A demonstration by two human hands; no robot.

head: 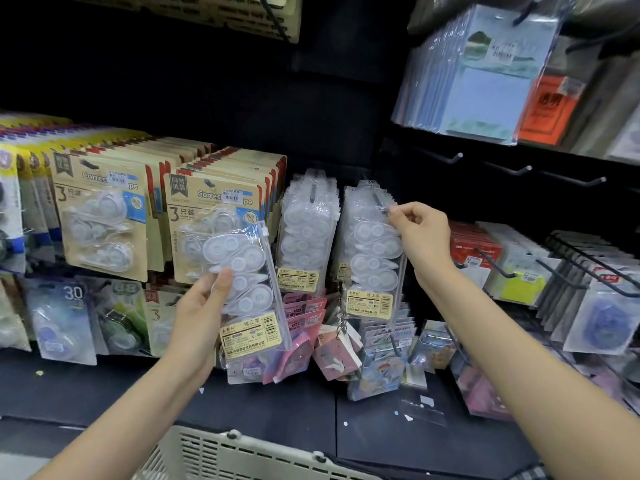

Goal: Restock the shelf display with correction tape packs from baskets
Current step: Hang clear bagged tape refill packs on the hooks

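My left hand (202, 306) grips a clear pack of white correction tapes (247, 282) with a yellow label, held tilted in front of the shelf. My right hand (420, 233) pinches the top edge of another clear correction tape pack (375, 258) hanging on a peg hook, at the front of a row of the same packs. A second row of these clear packs (306, 233) hangs just to its left.
Kraft-card correction tape packs (214, 216) hang at left. Bare peg hooks (509, 169) stick out at upper right, with sticky-note pads (485, 81) above. A beige plastic basket (242, 455) sits at the bottom edge. Small colourful packs (377, 358) hang below.
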